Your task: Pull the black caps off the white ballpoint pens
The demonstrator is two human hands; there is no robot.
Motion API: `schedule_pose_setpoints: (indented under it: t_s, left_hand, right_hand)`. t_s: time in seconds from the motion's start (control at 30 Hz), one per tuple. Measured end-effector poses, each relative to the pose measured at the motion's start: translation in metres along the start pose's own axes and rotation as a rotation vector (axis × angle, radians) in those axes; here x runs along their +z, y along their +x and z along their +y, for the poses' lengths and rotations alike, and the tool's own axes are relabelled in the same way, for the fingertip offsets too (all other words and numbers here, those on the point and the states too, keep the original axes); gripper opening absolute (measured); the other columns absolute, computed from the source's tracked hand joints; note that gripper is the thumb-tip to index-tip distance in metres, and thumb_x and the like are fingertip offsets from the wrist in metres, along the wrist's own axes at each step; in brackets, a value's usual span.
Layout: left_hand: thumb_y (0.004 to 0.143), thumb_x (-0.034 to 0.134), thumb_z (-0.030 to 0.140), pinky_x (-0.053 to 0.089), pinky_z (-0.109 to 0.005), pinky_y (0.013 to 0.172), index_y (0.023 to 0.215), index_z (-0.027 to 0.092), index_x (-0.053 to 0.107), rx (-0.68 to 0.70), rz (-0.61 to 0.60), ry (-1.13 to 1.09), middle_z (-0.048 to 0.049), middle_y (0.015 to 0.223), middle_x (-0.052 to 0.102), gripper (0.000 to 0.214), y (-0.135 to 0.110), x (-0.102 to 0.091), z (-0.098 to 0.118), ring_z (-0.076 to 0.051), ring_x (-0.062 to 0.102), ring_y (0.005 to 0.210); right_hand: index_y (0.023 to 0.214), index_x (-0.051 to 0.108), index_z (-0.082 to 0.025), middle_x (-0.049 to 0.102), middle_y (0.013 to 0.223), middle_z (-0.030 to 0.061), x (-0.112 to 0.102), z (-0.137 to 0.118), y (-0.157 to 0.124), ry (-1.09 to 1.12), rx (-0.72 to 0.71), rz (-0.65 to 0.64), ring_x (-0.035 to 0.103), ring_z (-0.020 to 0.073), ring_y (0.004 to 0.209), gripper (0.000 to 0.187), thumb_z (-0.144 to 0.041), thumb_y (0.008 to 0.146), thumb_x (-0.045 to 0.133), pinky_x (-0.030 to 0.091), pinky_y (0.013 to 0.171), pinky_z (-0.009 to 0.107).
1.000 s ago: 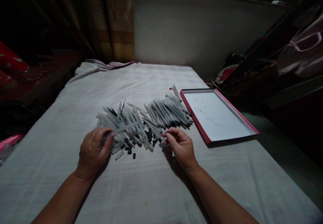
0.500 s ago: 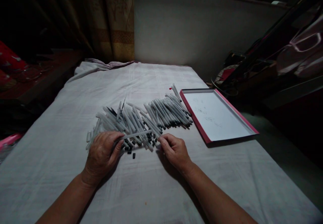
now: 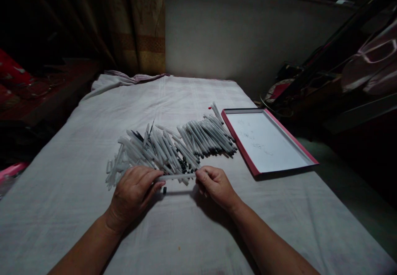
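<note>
A translucent white pen barrel (image 3: 178,176) stretches level between my two hands, just above the bed's front part of the pile. My left hand (image 3: 133,192) is closed round its left end, thumb underneath. At the other end, my right hand (image 3: 215,186) pinches the tip; whether a small black plug is also in those fingers is hidden. Behind the hands lies a loose heap of pen barrels (image 3: 155,147), some with dark refills. Small black plugs (image 3: 184,166) are scattered near the heap's right side, and a single black plug (image 3: 164,190) sits beside my left fingertips.
More pens with black ends (image 3: 206,136) lie in a row to the right. A shallow red-rimmed box lid (image 3: 276,142) with a white inside stands beyond them. Pale checked cloth (image 3: 173,233) covers the surface. A curtain (image 3: 150,27) hangs at the back left.
My left hand has moved right and slightly down with the pen barrel. The barrel, tilted before with its right end free, is now level and its right end is in my right fingers.
</note>
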State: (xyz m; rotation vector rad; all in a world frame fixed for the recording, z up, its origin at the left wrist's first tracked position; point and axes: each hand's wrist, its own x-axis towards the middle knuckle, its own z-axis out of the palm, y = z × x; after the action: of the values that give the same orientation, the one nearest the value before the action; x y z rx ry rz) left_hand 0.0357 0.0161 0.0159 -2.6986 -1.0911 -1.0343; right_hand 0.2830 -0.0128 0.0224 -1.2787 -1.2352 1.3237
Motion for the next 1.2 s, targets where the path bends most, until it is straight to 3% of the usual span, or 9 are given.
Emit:
schedule_pose_setpoints:
  t_s: [0.27,0.4,0.53,0.7,0.83,0.93,1.07,1.2]
  left_hand:
    - [0.101,0.048,0.039,0.044,-0.033,0.073,0.092,0.022,0.067,0.081,-0.033,0.072,-0.0022,0.077,0.07,0.027,0.003,-0.003,-0.005,-0.018,0.061,0.073]
    - [0.103,0.042,0.04,0.043,-0.033,0.069,0.084,0.021,0.065,0.102,-0.082,0.069,-0.0027,0.073,0.067,0.036,0.008,-0.005,-0.002,-0.018,0.059,0.069]
    - [0.102,0.039,0.031,0.042,-0.03,0.061,0.075,0.021,0.06,0.09,-0.072,-0.013,-0.0007,0.065,0.063,0.035,0.008,-0.011,-0.003,-0.015,0.056,0.059]
    - [0.099,0.043,0.022,0.039,-0.027,0.051,0.064,0.022,0.05,-0.093,0.07,-0.064,0.0025,0.053,0.052,0.036,0.002,-0.018,-0.016,-0.012,0.05,0.048]
    - [0.099,0.05,0.028,0.048,-0.029,0.062,0.089,0.022,0.064,-0.166,0.112,-0.013,-0.0017,0.074,0.068,0.019,0.003,-0.013,-0.019,-0.016,0.063,0.065]
    - [0.098,0.054,0.033,0.05,-0.033,0.075,0.108,0.024,0.067,-0.149,0.095,0.089,-0.004,0.091,0.072,0.019,0.005,-0.008,-0.02,-0.02,0.067,0.082]
    - [0.098,0.053,0.034,0.046,-0.036,0.075,0.112,0.023,0.069,-0.135,0.043,0.184,-0.0053,0.092,0.071,0.024,0.002,-0.005,-0.023,-0.023,0.066,0.084]
    - [0.098,0.052,0.034,0.045,-0.038,0.078,0.114,0.02,0.07,-0.128,0.003,0.23,-0.0076,0.096,0.069,0.027,-0.001,-0.002,-0.023,-0.024,0.064,0.088]
  right_hand:
    - [0.059,0.058,-0.019,0.051,0.041,-0.0043,-0.003,-0.004,0.0,0.042,0.097,0.007,0.042,0.0083,0.034,0.051,-0.068,0.073,0.069,0.031,0.036,0.019]
    - [0.061,0.06,-0.019,0.053,0.043,-0.0042,-0.003,-0.004,-0.002,0.045,0.042,0.0,0.044,0.0086,0.037,0.044,-0.059,0.075,0.07,0.035,0.039,0.02]
    - [0.066,0.065,-0.018,0.06,0.05,-0.0021,-0.011,-0.006,-0.002,0.01,-0.045,-0.026,0.049,0.0095,0.044,0.031,-0.046,0.079,0.069,0.04,0.044,0.02]
    - [0.079,0.072,-0.019,0.065,0.058,-0.0008,-0.027,-0.005,0.005,0.024,-0.156,0.224,0.057,0.0122,0.051,0.022,-0.04,0.077,0.072,0.047,0.05,0.022]
    - [0.086,0.077,-0.018,0.07,0.062,0.0014,-0.026,0.004,0.009,-0.093,-0.204,0.349,0.063,0.0143,0.054,0.022,-0.038,0.081,0.068,0.051,0.052,0.024]
    - [0.095,0.079,-0.018,0.078,0.079,0.0061,-0.018,0.015,0.01,-0.218,-0.24,0.407,0.072,0.0193,0.068,0.026,-0.037,0.085,0.064,0.058,0.064,0.029]
    - [0.101,0.08,-0.018,0.081,0.096,0.0105,-0.01,0.025,0.01,-0.442,-0.354,0.395,0.077,0.0239,0.087,0.026,-0.031,0.09,0.06,0.06,0.08,0.033]
    - [0.108,0.078,-0.019,0.081,0.097,0.0119,-0.003,0.028,0.007,-0.712,-0.453,0.317,0.078,0.0243,0.087,0.026,-0.028,0.093,0.06,0.06,0.08,0.031]
